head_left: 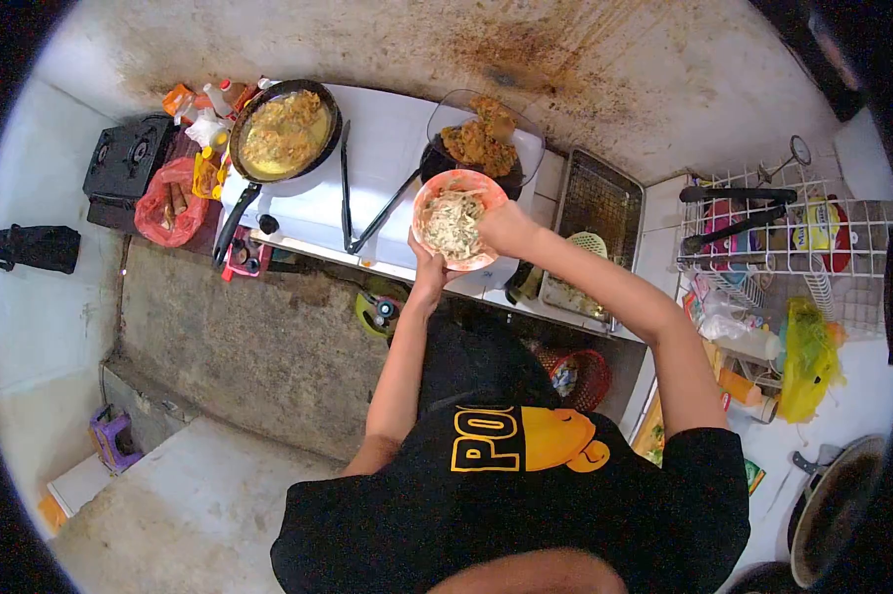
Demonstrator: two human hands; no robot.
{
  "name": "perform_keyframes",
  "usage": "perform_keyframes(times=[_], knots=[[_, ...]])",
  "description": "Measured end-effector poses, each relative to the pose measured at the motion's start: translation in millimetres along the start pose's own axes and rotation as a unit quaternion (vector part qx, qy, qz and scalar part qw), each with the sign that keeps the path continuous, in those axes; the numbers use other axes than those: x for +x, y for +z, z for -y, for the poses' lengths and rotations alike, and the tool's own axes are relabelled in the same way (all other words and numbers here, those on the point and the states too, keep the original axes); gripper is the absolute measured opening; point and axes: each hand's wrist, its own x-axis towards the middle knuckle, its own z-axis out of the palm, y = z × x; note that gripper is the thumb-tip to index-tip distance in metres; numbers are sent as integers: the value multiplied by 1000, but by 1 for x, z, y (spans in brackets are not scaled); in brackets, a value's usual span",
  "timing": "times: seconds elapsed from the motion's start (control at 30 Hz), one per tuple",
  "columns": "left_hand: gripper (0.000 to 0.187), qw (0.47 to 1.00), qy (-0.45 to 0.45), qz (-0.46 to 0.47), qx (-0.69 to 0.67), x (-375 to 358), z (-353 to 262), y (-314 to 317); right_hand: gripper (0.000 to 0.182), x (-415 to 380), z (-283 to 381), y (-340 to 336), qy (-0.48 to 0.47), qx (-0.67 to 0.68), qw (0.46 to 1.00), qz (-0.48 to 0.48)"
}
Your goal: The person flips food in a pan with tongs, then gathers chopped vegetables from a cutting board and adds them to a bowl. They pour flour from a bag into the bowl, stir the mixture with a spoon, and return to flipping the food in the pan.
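Note:
My left hand (428, 274) is wrapped around the near left side of an orange-rimmed bowl (422, 203), holding it up over the front edge of the white stove top. Pale, shredded-looking batter mix with green bits (452, 222) fills the bowl. My right hand (509, 230) is closed at the bowl's right rim; whatever its fingers grip is hidden. Behind the bowl, browned fried pieces (481, 139) lie on a clear plate (446, 102). Long black tongs (347, 193) rest spread on the stove top, left of the bowl.
At the left, a black frying pan (340, 129) holds a fritter (286, 127) in oil, its handle jutting forward. A red plastic bag (159, 226) and a black two-burner stove (120, 163) stand farther left. The sink (615, 188) and a white wire rack (763, 259) are right.

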Motion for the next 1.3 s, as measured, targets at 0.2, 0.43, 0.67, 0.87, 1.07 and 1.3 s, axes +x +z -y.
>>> perform_keyframes(times=[0.2,0.43,0.67,0.87,1.07,1.3], knots=[[70,999,24,35,10,1,5,-4,8,1,19,14,13,26,995,-91],[71,999,27,-20,-13,5,9,-4,31,1,10,17,170,116,974,-94],[68,999,33,-13,2,9,11,-7,38,-1,-34,4,263,142,944,-137],[70,999,27,-20,-30,3,5,0,33,-7,-27,16,323,121,935,-77],[74,999,27,-26,-27,2,3,7,28,0,30,35,384,202,899,-63],[74,999,20,-12,-22,5,8,3,29,-22,21,-32,318,185,930,21]])
